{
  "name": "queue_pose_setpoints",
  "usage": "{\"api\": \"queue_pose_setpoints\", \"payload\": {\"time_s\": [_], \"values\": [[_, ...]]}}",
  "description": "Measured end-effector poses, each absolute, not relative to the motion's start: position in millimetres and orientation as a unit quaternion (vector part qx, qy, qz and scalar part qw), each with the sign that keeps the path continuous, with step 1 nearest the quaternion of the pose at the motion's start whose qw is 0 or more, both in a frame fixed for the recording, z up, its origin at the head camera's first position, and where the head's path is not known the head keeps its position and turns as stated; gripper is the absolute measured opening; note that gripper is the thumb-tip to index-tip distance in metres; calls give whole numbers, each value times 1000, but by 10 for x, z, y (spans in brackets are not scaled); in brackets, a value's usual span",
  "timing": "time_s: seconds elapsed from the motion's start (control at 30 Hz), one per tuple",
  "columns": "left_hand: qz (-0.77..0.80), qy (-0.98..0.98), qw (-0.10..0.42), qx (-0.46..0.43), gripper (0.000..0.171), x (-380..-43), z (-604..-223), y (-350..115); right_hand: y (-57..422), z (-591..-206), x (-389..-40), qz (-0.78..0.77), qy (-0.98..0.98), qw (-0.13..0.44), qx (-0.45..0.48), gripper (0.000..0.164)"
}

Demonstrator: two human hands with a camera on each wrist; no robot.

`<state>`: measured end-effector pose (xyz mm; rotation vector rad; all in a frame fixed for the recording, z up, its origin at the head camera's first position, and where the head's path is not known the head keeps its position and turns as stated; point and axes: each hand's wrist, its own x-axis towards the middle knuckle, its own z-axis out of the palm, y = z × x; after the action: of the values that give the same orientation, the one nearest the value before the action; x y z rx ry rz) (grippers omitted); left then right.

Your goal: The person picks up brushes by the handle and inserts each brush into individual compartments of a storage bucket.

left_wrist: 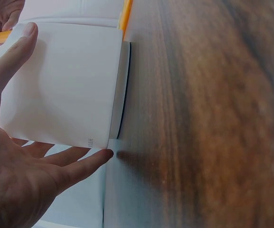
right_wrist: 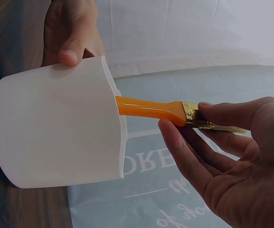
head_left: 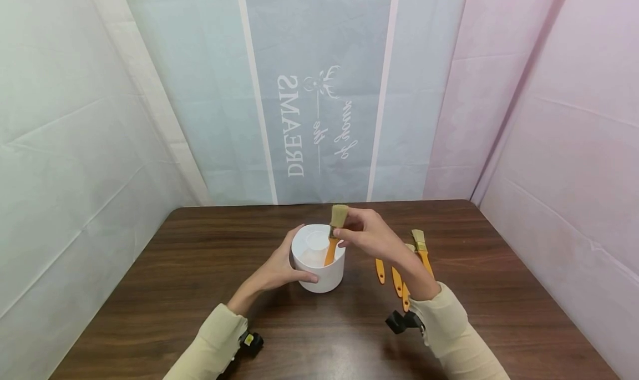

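Note:
A white round container (head_left: pixel 326 280) with a smaller ring inside stands on the table. My left hand (head_left: pixel 273 268) holds it from the left, thumb across the near side and fingers around the far side. With my right hand (head_left: pixel 371 234) I pinch a paintbrush (head_left: pixel 331 251) at its metal band, bristles up. Its orange handle (right_wrist: pixel 146 108) points down past the rim into the container, where the tip is hidden. In the right wrist view the thumb and fingertips (right_wrist: pixel 172 135) lie on either side of the brush.
To the right, partly under my right forearm, several more paintbrushes (head_left: pixel 424 257) with orange handles lie on the dark wooden table (head_left: pixel 214 241). A printed cloth (head_left: pixel 319 36) hangs behind the table, and pale cloth walls (head_left: pixel 574 147) stand at both sides.

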<state>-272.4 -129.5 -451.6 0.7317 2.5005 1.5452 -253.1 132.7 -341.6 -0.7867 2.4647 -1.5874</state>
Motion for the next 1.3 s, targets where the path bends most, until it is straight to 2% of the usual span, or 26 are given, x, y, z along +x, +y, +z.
{"api": "queue_pose_setpoints", "payload": {"time_s": [1.3], "values": [[511,823,59,240,129,-2736,-4522,-1289,1326,-3432,-2545,-500,825,57,-258,32]]}}
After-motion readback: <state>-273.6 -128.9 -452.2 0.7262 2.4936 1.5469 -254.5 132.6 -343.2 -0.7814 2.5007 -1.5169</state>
